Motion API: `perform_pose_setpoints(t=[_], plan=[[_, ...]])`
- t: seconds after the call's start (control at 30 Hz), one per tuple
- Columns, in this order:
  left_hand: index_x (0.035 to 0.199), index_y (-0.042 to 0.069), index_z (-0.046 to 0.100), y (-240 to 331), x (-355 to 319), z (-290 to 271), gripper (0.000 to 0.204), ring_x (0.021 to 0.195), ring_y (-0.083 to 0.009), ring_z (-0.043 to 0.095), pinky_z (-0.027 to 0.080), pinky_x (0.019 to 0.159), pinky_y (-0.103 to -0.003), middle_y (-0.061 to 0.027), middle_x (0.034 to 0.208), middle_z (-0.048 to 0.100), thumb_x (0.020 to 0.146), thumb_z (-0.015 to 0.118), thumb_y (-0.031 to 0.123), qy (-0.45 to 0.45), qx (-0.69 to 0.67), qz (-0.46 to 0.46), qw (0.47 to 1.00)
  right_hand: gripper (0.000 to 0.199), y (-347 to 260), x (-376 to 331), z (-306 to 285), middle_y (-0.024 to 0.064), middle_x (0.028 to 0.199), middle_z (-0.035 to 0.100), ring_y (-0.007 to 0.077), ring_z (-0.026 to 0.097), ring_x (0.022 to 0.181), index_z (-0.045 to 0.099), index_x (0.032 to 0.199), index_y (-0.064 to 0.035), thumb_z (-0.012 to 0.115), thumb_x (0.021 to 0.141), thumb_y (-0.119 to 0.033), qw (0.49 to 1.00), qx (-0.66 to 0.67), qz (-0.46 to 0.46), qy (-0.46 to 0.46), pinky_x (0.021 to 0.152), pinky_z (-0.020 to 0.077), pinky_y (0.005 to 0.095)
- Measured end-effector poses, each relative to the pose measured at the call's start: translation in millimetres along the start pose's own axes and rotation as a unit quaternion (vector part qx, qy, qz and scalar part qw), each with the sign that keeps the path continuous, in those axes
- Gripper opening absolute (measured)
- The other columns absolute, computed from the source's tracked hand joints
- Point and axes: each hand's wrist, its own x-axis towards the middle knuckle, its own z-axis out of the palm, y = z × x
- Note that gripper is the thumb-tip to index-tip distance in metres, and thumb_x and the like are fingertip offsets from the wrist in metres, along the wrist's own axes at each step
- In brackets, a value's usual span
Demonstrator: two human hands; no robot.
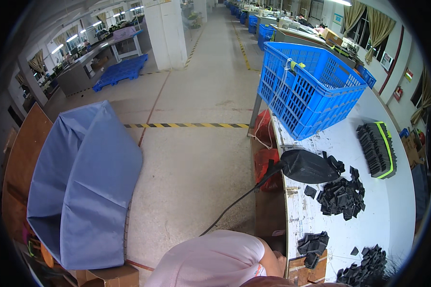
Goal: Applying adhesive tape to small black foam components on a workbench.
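Note:
Neither of my hands can be made out. At the lower edge a shoulder in a pale pink shirt (210, 260) shows, with a bit of bare arm (271, 260) beside the table's edge; no fingers can be told apart there. Nearest to the arm is a small pile of black fabric pieces (313, 244), partly over a brown board (316, 268). Another heap of black pieces (368, 265) lies at the near right. Farther up the white table (299, 203) are a larger heap of black pieces (342, 196) and a black pouch-like bag (309, 166) with a strap hanging over the edge.
A blue plastic crate (292, 100) stands at the table's far end, near a dark stack with a lime-green band (378, 149). Red bags (266, 167) hang by the table's side. Left stands a large blue-grey fabric bin (96, 196); a blue pallet (122, 71) lies beyond.

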Motion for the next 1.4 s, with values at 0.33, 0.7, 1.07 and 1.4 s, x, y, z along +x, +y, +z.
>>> perform_pose_setpoints(t=[0.33, 0.7, 1.07, 1.4], plan=[[0.059, 0.007, 0.046, 20, -2, -20, 0.017, 0.041, -0.0093, 0.039, 0.03, 0.038, -0.024, 0.0002, 0.05, 0.042, 0.075, 0.051, 0.012, -0.022, -0.03, -0.032, 0.999, 0.013, 8, 24, 50, 0.0198, 0.072, 0.052, 0.032, 0.05, 0.065, 0.053, 0.081, 0.0039, 0.05, 0.08, -0.009, 0.987, 0.014, 0.043, -0.155, 0.059, 0.0395, 0.0381], [0.058, 0.008, 0.045, -65, 43, 45, 0.018, 0.041, -0.0089, 0.037, 0.029, 0.037, -0.024, 0.0022, 0.049, 0.04, 0.075, 0.05, 0.011, -0.133, -0.152, -0.088, 0.975, 0.009, -23, 15, 69, 0.0189, 0.066, 0.05, 0.0316, 0.048, 0.061, 0.053, 0.075, 0.0031, 0.049, 0.078, -0.005, 0.944, -0.017, 0.191, -0.267, 0.055, 0.038, 0.0371], [0.051, 0.002, 0.045, -44, 59, 39, 0.017, 0.043, -0.0236, 0.051, 0.04, 0.046, -0.034, -0.0103, 0.043, 0.042, 0.063, 0.056, 0.006, -0.25, -0.202, 0.021, 0.947, 0.004, -103, -57, -8, 0.0153, 0.07, 0.054, 0.0331, 0.055, 0.066, 0.057, 0.075, -0.0001, 0.058, 0.071, -0.001, 0.878, -0.154, 0.443, -0.095, 0.057, 0.0444, 0.0392], [0.055, 0.002, 0.041, -113, 69, 33, 0.027, 0.038, -0.0124, 0.037, 0.033, 0.042, -0.023, -0.002, 0.044, 0.038, 0.079, 0.053, 0.002, -0.116, -0.224, -0.039, 0.967, 0.006, -130, -99, -50, 0.0139, 0.069, 0.054, 0.0305, 0.056, 0.065, 0.058, 0.078, 0.0, 0.058, 0.072, 0.001, 0.828, -0.2, 0.517, 0.085, 0.058, 0.0444, 0.0372]])
